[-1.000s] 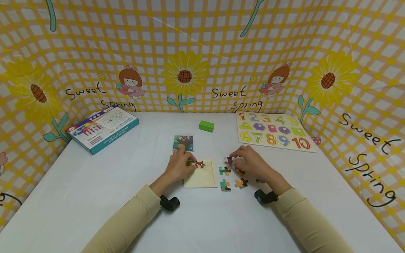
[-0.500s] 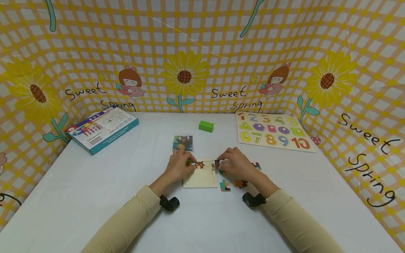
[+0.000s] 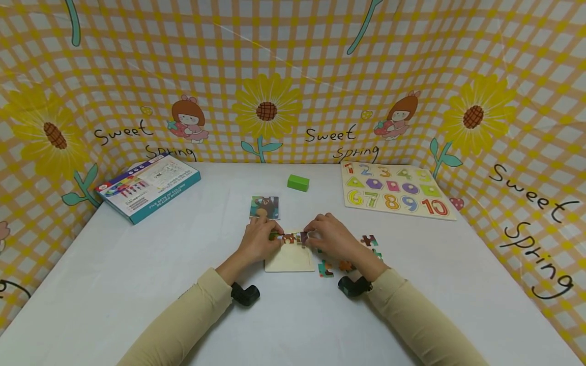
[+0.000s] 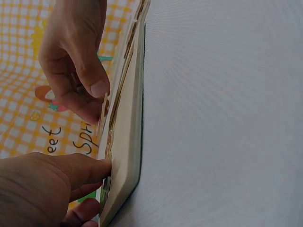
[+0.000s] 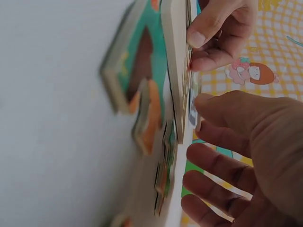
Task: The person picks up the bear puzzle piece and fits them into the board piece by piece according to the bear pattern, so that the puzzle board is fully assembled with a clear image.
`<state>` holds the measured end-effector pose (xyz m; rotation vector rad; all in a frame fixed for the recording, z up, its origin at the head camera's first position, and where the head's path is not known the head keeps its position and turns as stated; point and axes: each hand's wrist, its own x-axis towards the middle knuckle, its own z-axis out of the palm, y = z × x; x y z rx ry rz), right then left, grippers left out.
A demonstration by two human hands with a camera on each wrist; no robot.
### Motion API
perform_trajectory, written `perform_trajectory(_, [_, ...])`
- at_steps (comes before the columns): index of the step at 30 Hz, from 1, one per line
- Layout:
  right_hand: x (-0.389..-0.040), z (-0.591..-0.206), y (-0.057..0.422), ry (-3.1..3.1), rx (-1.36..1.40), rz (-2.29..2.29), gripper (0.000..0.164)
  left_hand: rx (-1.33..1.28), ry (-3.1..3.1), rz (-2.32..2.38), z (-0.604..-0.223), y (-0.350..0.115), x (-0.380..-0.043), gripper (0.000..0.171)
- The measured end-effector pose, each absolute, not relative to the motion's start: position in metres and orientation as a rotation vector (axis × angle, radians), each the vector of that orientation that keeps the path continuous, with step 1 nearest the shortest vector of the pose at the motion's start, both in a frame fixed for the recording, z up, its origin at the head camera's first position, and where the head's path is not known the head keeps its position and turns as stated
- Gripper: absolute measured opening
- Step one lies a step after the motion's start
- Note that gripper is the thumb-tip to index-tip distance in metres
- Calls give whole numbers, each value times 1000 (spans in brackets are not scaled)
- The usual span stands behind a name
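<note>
Pale wooden puzzle tray [image 3: 287, 259] lies flat between my two hands on the white table [image 3: 293, 317]. At its far left corner my left hand [image 3: 259, 241] grips the rim, thumb on the upper side and fingers curled at the edge, partly over a greenish puzzle piece [image 3: 273, 236]. Just right of that thumb sits a brown bear-face piece [image 3: 288, 238] against the tray's far side.

My right hand [image 3: 334, 237] pinches a brown-and-white puzzle piece [image 3: 303, 237] between thumb and index finger, the other fingers spread loosely apart. From the left wrist I see this piece slightly raised over the tray, right of the bear-face piece and directly ahead of my right fingertips.

Nearer me than the right hand I have a teal-and-orange piece [image 3: 325, 268] and an orange-brown piece [image 3: 346, 266], the latter partly hidden by the wrist. To that hand's right lies a brown-and-teal piece [image 3: 368, 240].

Just beyond my left hand is a bear picture card [image 3: 265, 207]; farther off, between both hands, a green block [image 3: 298, 183]. The number board [image 3: 397, 190] lies beyond and right of my right hand, the beaded-boxes carton [image 3: 148, 187] well left of my left.
</note>
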<state>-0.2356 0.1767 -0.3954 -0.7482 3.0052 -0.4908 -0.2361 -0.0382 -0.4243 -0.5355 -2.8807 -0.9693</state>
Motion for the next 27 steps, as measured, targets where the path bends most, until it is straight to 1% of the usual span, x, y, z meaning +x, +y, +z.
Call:
perform_trajectory(14, [-237,-397,169,3013,-741,-426,27,-535,-2875,-985,-426,-38,-238,15])
perform_trajectory(20, [-237,-397,168,3031,-786,-389,27,-533,-2878,-970,-426,-37,-238,14])
perform_trajectory(27, [-238,-397,165,3047,-786,-353,25,-528,-2892,-946,-423,-36,-237,16])
